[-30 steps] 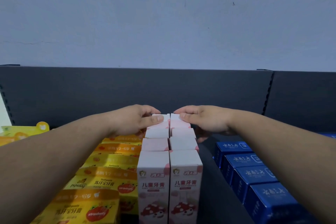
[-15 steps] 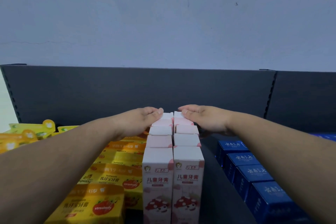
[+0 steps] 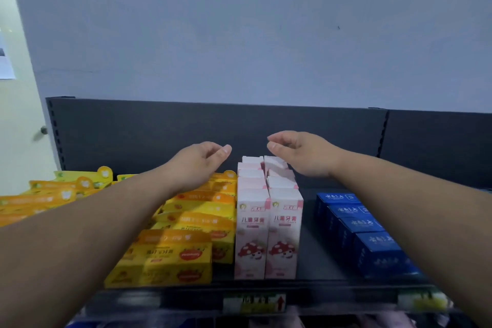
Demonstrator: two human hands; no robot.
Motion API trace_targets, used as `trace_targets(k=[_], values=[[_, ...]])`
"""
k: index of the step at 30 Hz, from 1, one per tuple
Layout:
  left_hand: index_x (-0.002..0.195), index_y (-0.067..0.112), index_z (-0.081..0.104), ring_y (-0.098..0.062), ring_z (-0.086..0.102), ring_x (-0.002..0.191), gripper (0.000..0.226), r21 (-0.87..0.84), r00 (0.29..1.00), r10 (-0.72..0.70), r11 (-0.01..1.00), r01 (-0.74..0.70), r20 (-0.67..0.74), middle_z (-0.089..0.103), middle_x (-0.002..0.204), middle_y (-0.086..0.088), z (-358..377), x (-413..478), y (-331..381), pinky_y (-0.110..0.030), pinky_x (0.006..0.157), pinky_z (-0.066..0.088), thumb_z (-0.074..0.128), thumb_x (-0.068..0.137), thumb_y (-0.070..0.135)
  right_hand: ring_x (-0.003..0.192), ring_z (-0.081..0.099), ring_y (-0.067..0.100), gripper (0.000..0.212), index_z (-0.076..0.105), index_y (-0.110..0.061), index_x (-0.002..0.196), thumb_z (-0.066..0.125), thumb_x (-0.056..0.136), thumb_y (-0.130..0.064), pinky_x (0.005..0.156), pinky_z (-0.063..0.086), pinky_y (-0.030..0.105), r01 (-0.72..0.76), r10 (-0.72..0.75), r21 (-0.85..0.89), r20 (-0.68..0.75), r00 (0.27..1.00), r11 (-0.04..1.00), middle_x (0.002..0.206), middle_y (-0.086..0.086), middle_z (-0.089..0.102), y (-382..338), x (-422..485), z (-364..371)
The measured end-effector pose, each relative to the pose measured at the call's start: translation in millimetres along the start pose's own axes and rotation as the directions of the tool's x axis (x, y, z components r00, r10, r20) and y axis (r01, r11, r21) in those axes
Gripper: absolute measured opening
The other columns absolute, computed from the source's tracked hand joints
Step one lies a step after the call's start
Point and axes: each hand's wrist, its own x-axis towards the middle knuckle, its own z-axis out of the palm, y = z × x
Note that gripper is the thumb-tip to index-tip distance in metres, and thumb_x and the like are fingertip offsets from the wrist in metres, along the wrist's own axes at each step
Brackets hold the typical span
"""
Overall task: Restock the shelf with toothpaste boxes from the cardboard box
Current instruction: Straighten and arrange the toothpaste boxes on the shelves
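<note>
The person is reaching both bare arms in over the shelf [image 3: 310, 255]. The pink toothpaste boxes [image 3: 267, 224] are standing upright in two tight rows down the middle of the frame, running from the front edge toward the dark back panel [image 3: 159, 130]. The left hand [image 3: 198, 165] is hovering just left of the far end of those rows, over the yellow boxes [image 3: 183, 250] — fingers loosely curled, holding nothing, clear of the pink cartons. The right hand [image 3: 302, 153] is hanging just above and to the right of the rearmost pink box, likewise slack and gripping nothing; whether its palm is brushing that box I cannot tell. Blue boxes [image 3: 372, 237] are lining the right side, with bare shelf between them and the pink rows. A blurred price strip [image 3: 255, 302] is showing along the bottom edge.
</note>
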Motion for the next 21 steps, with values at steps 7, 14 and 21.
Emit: trace_targets(k=[7,14,21], values=[[0.132,0.023,0.054,-0.013,0.054,0.115,0.051,0.126,0.993,-0.008,0.992,0.022,-0.116,0.059,0.129,0.005,-41.3,-65.2,-10.0,-0.028,0.090,0.043,0.041,0.094,0.054,0.136,0.038,0.010,0.045,0.048,-0.033,0.139,0.045,0.097,-0.051,0.107,0.031,0.031,0.218,-0.225,-0.195,-0.012,0.974,0.956,0.147,-0.013,0.045,-60.0,-34.5,1.9],[0.125,0.024,0.059,-0.009,0.054,0.101,0.043,0.113,0.950,-0.116,0.981,0.154,-0.291,0.061,0.123,0.005,-61.3,-138.4,-31.2,-0.028,0.083,0.042,0.044,0.094,0.052,0.135,0.039,0.009,0.045,0.050,-0.032,0.138,0.048,0.097,-0.049,0.105,0.032,0.026,0.406,-0.402,-0.174,0.060,0.914,0.897,0.146,-0.013,0.046,-100.9,-67.9,24.6],[0.129,0.025,0.056,-0.012,0.057,0.111,0.044,0.074,0.942,-0.225,0.965,0.250,-0.250,0.057,0.128,0.009,-37.0,-196.6,-56.9,-0.032,0.089,0.049,0.056,0.091,0.047,0.128,0.047,0.011,0.041,0.054,-0.034,0.133,0.053,0.095,-0.049,0.104,0.037,0.029,0.460,-0.451,-0.146,0.092,0.888,0.876,0.139,-0.010,0.053,-111.9,-96.7,58.7]])
